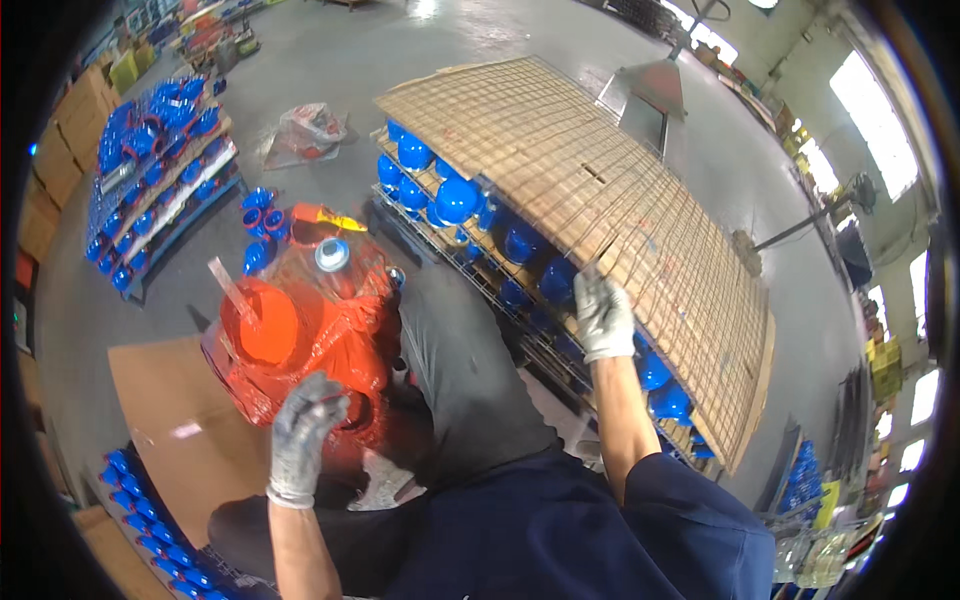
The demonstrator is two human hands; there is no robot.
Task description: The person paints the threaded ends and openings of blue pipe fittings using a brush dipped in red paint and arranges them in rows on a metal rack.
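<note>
L hand (306, 430) curled, R hand (604, 315) farther fwd

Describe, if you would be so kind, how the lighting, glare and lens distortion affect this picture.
In the head view, the windows are blown out to white; in the head view, the grey floor shows bright glare near the top edge; in the head view, the wire mesh curves with fisheye distortion, and the corners go black.

I'm standing in a factory workshop: broad grey floor (375, 55), racked stacks of round blue parts (457, 201), a bucket (236, 352) of red paint (266, 338), bright windows (873, 125).
</note>
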